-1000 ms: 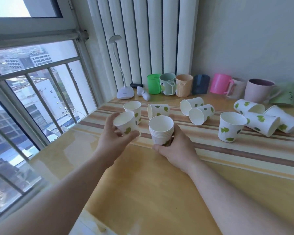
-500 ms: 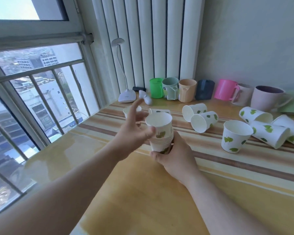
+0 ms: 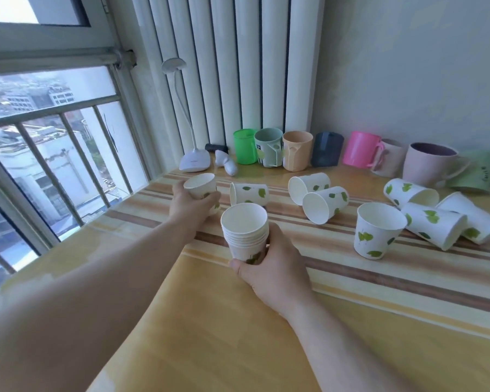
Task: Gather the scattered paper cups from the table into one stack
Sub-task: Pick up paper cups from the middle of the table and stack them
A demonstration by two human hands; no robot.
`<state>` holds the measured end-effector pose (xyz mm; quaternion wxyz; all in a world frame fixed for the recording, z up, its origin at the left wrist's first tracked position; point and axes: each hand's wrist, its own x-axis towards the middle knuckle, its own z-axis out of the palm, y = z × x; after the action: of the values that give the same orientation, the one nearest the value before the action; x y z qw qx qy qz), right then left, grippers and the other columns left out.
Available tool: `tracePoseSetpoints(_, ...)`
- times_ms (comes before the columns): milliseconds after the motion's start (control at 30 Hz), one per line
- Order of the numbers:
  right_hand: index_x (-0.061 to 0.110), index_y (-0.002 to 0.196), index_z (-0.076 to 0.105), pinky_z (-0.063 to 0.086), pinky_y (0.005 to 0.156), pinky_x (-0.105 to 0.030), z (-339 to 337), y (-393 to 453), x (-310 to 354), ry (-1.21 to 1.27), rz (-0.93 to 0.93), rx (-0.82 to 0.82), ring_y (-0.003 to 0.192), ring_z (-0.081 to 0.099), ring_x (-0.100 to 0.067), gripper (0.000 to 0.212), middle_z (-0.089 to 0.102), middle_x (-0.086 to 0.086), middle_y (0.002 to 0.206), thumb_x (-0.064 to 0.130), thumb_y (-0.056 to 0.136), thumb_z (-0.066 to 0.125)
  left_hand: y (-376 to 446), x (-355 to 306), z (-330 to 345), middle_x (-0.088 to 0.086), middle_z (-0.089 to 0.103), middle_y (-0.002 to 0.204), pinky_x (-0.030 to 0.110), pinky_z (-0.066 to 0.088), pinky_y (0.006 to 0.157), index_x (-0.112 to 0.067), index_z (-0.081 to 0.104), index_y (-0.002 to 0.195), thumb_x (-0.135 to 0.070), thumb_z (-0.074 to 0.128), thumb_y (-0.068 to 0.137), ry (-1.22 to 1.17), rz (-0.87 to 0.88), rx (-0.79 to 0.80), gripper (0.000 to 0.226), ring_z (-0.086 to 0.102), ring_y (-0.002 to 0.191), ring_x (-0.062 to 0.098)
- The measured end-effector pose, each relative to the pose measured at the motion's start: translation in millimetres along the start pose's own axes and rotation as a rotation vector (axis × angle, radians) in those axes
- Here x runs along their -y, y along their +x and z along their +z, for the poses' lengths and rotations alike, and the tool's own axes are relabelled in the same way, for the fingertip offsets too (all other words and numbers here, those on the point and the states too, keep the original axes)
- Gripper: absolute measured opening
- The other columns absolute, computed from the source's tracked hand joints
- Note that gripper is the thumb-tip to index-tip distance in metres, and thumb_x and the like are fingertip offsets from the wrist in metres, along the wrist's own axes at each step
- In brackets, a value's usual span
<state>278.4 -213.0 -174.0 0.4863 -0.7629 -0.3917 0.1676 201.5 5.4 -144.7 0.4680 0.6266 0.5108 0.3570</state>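
Gripping the stack (image 3: 245, 232) low down on the table (image 3: 210, 321), right hand (image 3: 275, 270) wrapped round its base, left hand (image 3: 188, 203) just behind the stack, fingers curled round an upright paper cup (image 3: 201, 186), tipped cup (image 3: 248, 193) lying beside it

This looks like a room in a high-rise home. A barred window (image 3: 54, 142) along the desk's left edge looks down on city buildings far below. White radiator columns (image 3: 238, 60) rise at the far left corner. Along the desk's (image 3: 238, 335) far edge stand household plastic mugs (image 3: 297, 150) in green, tan, navy and pink (one larger, pale mauve (image 3: 429, 164)), beside a small white gooseneck lamp (image 3: 194, 162). A striped cloth (image 3: 379, 278) covers part of the desk.
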Motion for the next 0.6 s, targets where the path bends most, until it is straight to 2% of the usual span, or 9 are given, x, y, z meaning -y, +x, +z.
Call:
tracePoseSetpoints(67,0.047,0.112,0.053,0.051,0.083,-0.032,0,0,0,-0.001,-0.011,-0.005,0.103,0.063,-0.010,0.056,0.066,0.021,0.111,0.045,0.072,0.093,-8,-5,-2,-0.001,0.068,0.119,0.044,0.060,0.095,-0.024,0.052,0.131,-0.047,0.092,0.074,-0.103,0.012,-0.070,0.074,0.069,0.109,0.024)
tracePoseSetpoints(167,0.049,0.116,0.052,0.050,0.086,-0.031,-1,0,-1,0.002,-0.020,-0.014,0.105,0.062,-0.010,0.059,0.064,0.021,0.113,0.045,0.073,0.093,-33,-22,-10,0.000,0.066,0.115,0.030,0.055,0.082,-0.023,0.054,0.125,-0.041,0.089,0.082,-0.254,0.091,-0.078,0.059,0.068,0.110,0.021)
tracePoseSetpoints(267,0.040,0.122,0.057,0.055,0.092,-0.037,-1,0,-2,0.006,-0.017,-0.043,0.109,0.063,-0.013,0.058,0.065,0.018,0.115,0.042,0.075,0.092,-68,-42,-21,0.006,0.069,0.121,0.038,0.060,0.095,-0.026,0.057,0.123,-0.043,0.092,0.072,-0.412,0.219,0.089,0.064,0.072,0.114,0.025)
tracePoseSetpoints(333,0.036,0.123,0.059,0.056,0.094,-0.041,0,1,-2,-0.005,-0.019,-0.076,0.109,0.064,-0.016,0.059,0.067,0.015,0.116,0.041,0.074,0.092,-88,-52,-27,0.010,0.072,0.121,0.041,0.061,0.097,-0.020,0.058,0.128,-0.040,0.093,0.069,-0.451,0.308,0.225,0.071,0.074,0.114,0.027)
tracePoseSetpoints(400,0.034,0.123,0.060,0.056,0.094,-0.041,1,1,-2,-0.009,-0.018,-0.099,0.109,0.065,-0.017,0.060,0.069,0.013,0.115,0.041,0.073,0.093,-105,-59,-29,0.010,0.076,0.117,0.038,0.062,0.094,-0.015,0.060,0.131,-0.030,0.091,0.075,-0.369,0.386,0.387,0.066,0.076,0.111,0.024)
tracePoseSetpoints(467,0.034,0.124,0.061,0.057,0.094,-0.042,0,0,0,-0.001,-0.013,-0.109,0.110,0.066,-0.017,0.062,0.070,0.012,0.116,0.040,0.072,0.094,-116,-57,-25,0.006,0.079,0.118,0.040,0.062,0.098,-0.022,0.063,0.130,-0.026,0.092,0.076,-0.232,0.407,0.481,0.062,0.076,0.114,0.022)
tracePoseSetpoints(533,0.035,0.125,0.060,0.058,0.095,-0.042,-2,0,1,0.004,-0.003,-0.101,0.111,0.066,-0.017,0.063,0.069,0.013,0.117,0.039,0.072,0.094,-119,-48,-21,0.001,0.079,0.122,0.049,0.059,0.106,-0.030,0.064,0.131,-0.034,0.097,0.070,-0.137,0.411,0.486,0.069,0.074,0.119,0.022)
tracePoseSetpoints(600,0.036,0.125,0.059,0.058,0.093,-0.040,-6,2,3,-0.006,0.010,-0.072,0.111,0.066,-0.017,0.062,0.069,0.014,0.117,0.038,0.073,0.094,-118,-40,-20,-0.005,0.076,0.129,0.051,0.055,0.110,-0.034,0.062,0.138,-0.046,0.098,0.063,-0.087,0.385,0.500,0.084,0.070,0.124,0.018)
